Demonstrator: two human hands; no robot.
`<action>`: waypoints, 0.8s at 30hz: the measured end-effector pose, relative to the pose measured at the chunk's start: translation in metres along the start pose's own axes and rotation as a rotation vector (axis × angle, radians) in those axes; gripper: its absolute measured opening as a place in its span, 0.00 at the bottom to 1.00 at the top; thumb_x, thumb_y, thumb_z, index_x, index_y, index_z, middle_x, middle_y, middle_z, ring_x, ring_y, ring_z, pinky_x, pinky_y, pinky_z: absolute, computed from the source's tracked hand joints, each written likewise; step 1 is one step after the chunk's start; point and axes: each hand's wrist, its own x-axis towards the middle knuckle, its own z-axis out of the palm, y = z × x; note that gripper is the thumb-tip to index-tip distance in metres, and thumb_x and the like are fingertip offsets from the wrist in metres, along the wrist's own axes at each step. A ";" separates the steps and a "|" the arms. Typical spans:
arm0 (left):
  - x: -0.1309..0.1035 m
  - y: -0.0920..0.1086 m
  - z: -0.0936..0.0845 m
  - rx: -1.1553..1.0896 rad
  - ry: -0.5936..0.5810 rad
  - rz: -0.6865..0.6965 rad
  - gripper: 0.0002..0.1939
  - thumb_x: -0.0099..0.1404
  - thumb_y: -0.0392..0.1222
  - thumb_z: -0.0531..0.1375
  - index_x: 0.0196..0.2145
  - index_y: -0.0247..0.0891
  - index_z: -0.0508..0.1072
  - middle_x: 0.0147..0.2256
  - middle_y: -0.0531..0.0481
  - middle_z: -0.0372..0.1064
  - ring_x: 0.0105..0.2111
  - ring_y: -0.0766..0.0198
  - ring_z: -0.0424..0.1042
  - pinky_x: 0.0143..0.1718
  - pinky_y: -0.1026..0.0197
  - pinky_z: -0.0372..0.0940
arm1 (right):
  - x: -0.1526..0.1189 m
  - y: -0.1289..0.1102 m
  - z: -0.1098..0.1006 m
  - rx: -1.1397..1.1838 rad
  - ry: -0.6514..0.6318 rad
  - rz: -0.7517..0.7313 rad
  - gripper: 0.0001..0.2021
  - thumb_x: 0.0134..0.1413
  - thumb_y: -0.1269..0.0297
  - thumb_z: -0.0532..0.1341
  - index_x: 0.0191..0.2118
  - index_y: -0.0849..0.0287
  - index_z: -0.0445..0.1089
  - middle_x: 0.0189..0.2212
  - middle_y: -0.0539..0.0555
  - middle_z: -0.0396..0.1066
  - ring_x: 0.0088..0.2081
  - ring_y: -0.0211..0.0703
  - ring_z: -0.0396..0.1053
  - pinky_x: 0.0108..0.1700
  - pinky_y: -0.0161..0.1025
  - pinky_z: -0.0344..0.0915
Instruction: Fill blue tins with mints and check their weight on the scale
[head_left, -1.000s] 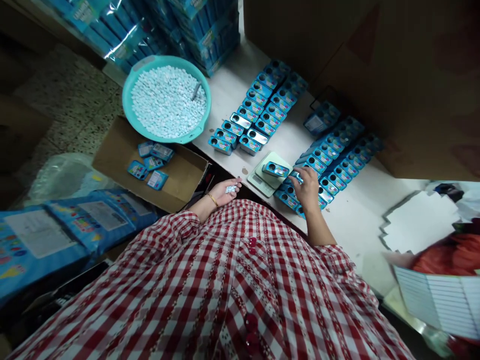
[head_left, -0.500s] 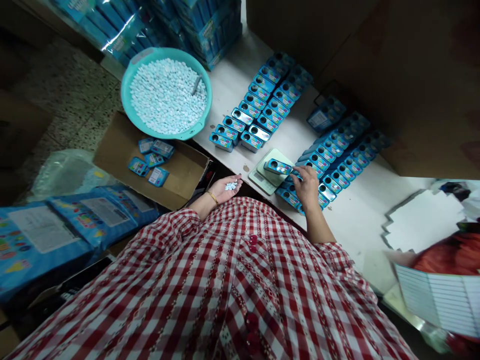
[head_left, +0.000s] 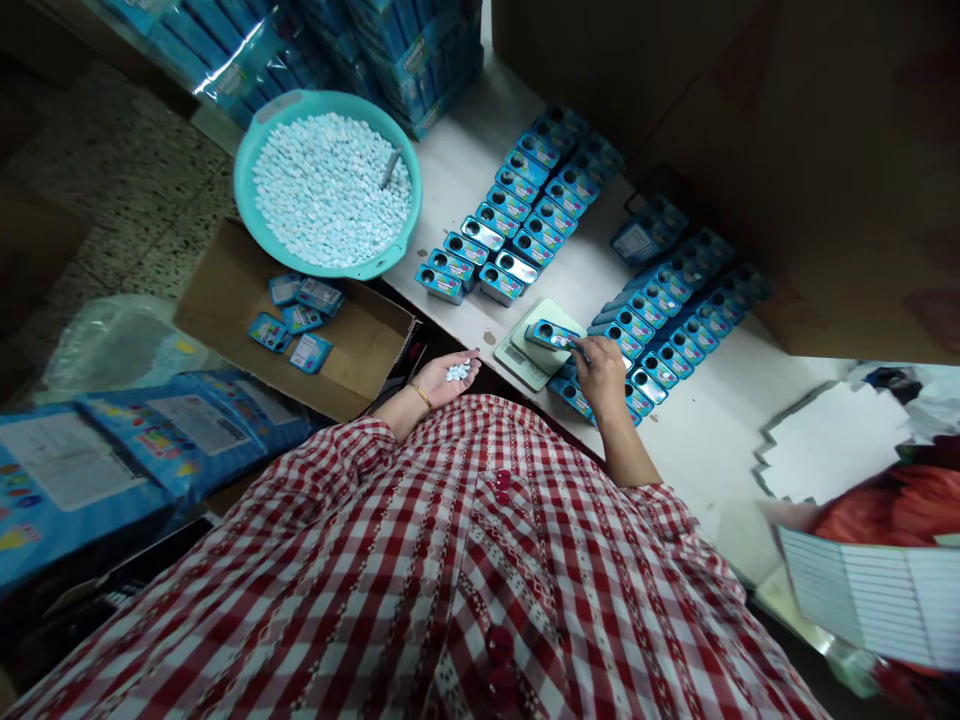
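Note:
Palm up and cupped, my left hand point(head_left: 427, 386) holds a small heap of pale blue-white candies point(head_left: 458, 371) near the table's front edge. My right hand point(head_left: 602, 380) has its fingers closed at the right end of a blue tin point(head_left: 550, 333) with a round hole in its top. That tin rests on a pale kitchen scale point(head_left: 517, 358). Beneath and beside my right hand stand rows of similar blue tins point(head_left: 632, 322). Two more rows of open-holed tins point(head_left: 497, 218) run behind the scale.
A turquoise bowl point(head_left: 244, 212) of candies with a scoop handle point(head_left: 391, 169) stands at the left. Below it, a cardboard box point(head_left: 352, 375) contains several small blue packs point(head_left: 310, 353). Wrapped blue packs point(head_left: 427, 65) are stacked behind. White card point(head_left: 836, 440) lies at right.
My right hand has shifted slightly left, and its fingers now overlap the right end of the tin on the scale. My left hand keeps the candies in its palm.

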 end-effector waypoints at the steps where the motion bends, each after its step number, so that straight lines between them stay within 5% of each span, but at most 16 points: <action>1: 0.000 0.000 0.000 -0.002 0.000 0.000 0.11 0.61 0.25 0.51 0.34 0.28 0.73 0.24 0.45 0.71 0.23 0.69 0.70 0.24 0.70 0.66 | 0.001 -0.002 0.001 -0.015 -0.011 -0.001 0.14 0.60 0.62 0.52 0.43 0.58 0.72 0.35 0.58 0.71 0.39 0.48 0.63 0.43 0.44 0.61; 8: 0.002 -0.003 0.008 0.002 -0.048 -0.008 0.11 0.61 0.26 0.51 0.36 0.27 0.73 0.24 0.44 0.71 0.23 0.69 0.71 0.25 0.69 0.67 | 0.021 -0.024 0.020 -0.016 -0.129 -0.048 0.15 0.62 0.63 0.49 0.44 0.57 0.72 0.36 0.58 0.72 0.39 0.47 0.64 0.44 0.44 0.59; 15: 0.004 -0.004 0.029 0.030 -0.207 -0.005 0.14 0.60 0.26 0.51 0.41 0.26 0.72 0.32 0.39 0.74 0.32 0.63 0.74 0.34 0.63 0.68 | 0.024 -0.052 0.017 0.180 -0.097 -0.090 0.15 0.62 0.64 0.49 0.45 0.58 0.71 0.39 0.58 0.71 0.43 0.45 0.66 0.46 0.41 0.62; 24: 0.000 -0.011 0.040 0.186 -0.314 0.020 0.12 0.57 0.22 0.55 0.35 0.28 0.75 0.31 0.44 0.73 0.31 0.66 0.72 0.37 0.60 0.68 | 0.014 -0.083 0.017 0.145 -0.333 -0.228 0.13 0.60 0.65 0.52 0.45 0.57 0.72 0.37 0.57 0.69 0.40 0.47 0.63 0.44 0.43 0.61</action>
